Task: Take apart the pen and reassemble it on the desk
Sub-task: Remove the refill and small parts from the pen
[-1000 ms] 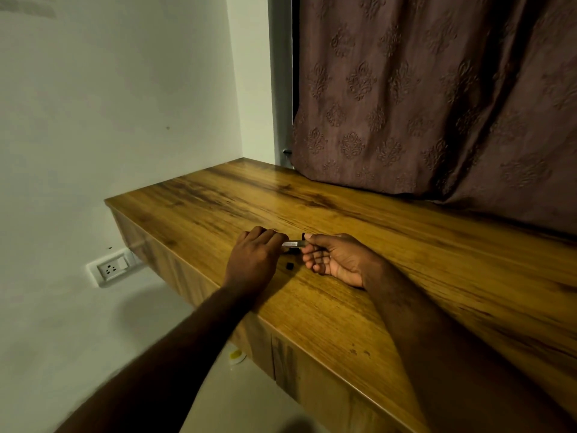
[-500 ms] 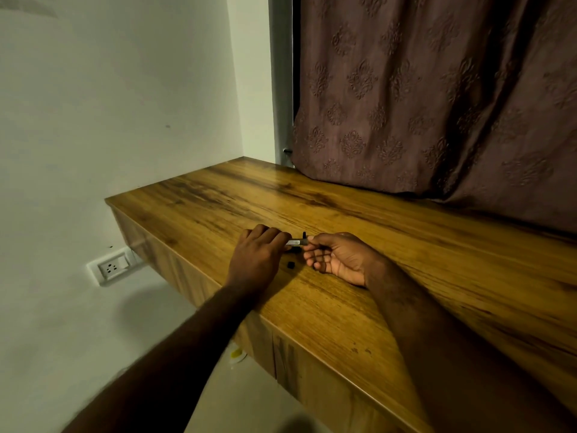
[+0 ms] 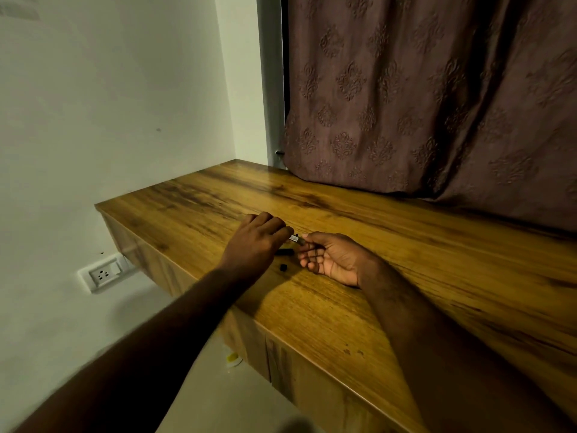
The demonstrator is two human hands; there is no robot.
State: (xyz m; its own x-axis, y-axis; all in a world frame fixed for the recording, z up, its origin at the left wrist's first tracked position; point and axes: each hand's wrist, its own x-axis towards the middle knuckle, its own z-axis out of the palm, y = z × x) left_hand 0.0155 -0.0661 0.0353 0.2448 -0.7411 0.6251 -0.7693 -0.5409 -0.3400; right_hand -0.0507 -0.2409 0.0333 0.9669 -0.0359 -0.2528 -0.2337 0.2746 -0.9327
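Both hands rest on the wooden desk (image 3: 406, 276) and hold a pen barrel (image 3: 294, 237) between them. Only a short whitish stretch of the barrel shows between the fingertips. My left hand (image 3: 254, 245) lies palm down and pinches the barrel's left end. My right hand (image 3: 331, 256) lies palm up and pinches the right end with thumb and forefinger. A dark cap-like pen part (image 3: 284, 252) lies on the desk just below the barrel. A small black pen piece (image 3: 283, 267) lies a little nearer to me.
A brown patterned curtain (image 3: 437, 104) hangs along the back of the desk. A white wall is on the left, with a socket (image 3: 103, 274) below desk height. A small yellow object (image 3: 232, 357) lies on the floor under the desk's front edge.
Both hands stay on the barrel in nearly the same spot. The dark cap-like part below the barrel is easier to see now.
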